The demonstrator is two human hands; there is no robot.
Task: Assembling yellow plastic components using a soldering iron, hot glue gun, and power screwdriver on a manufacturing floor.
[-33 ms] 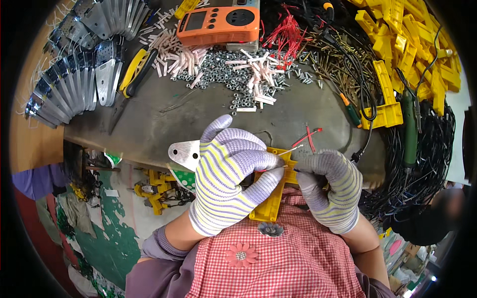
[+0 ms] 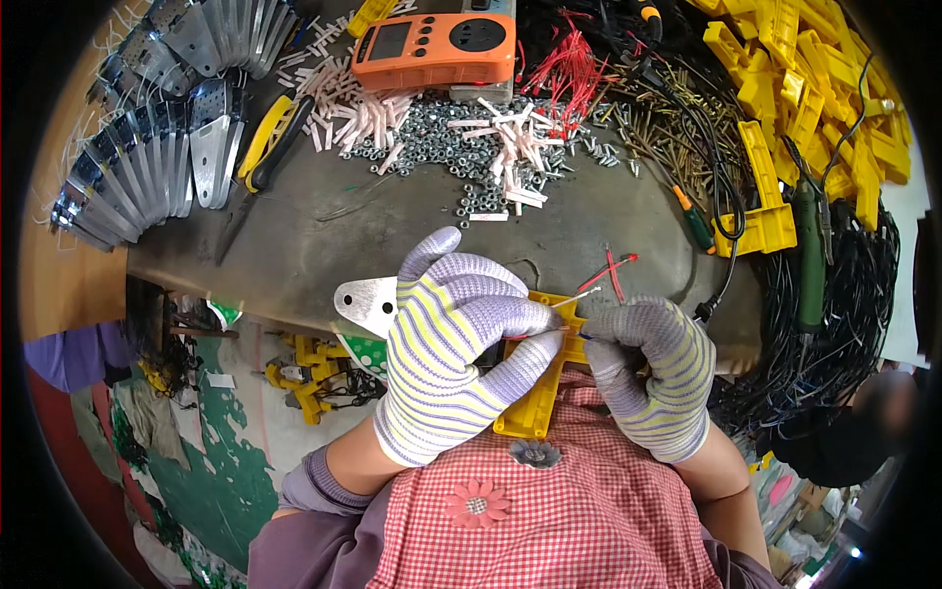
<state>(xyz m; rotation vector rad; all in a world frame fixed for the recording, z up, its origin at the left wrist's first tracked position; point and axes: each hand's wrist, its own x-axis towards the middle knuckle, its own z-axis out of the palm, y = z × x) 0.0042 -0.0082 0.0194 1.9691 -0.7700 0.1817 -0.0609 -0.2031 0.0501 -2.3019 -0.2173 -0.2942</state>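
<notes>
Both hands wear striped knit gloves and meet at the table's front edge. My left hand [image 2: 461, 339] is closed in a pinch of thumb and forefinger on a thin wire, with a bit of red beside the fingers. Facing it, my right hand [image 2: 655, 368] is closed too; a tiny dark tip shows at its fingertips, but what it grips is mostly hidden. Under the hands lies a yellow plastic housing [image 2: 530, 410], partly covered. A white-tipped wire [image 2: 577, 298] sticks out above it. Beside my left hand a metal plate with holes [image 2: 365, 302] juts past the glove.
Red wire pieces [image 2: 614, 274] lie just beyond my hands. Further back are hex nuts [image 2: 481, 201], pale sleeves [image 2: 515, 147] and an orange meter [image 2: 432, 54]. Metal brackets [image 2: 132, 177] and yellow-handled pliers [image 2: 263, 147] sit left; yellow housings [image 2: 785, 79], a screwdriver [image 2: 693, 218] and black cables [image 2: 854, 314] right.
</notes>
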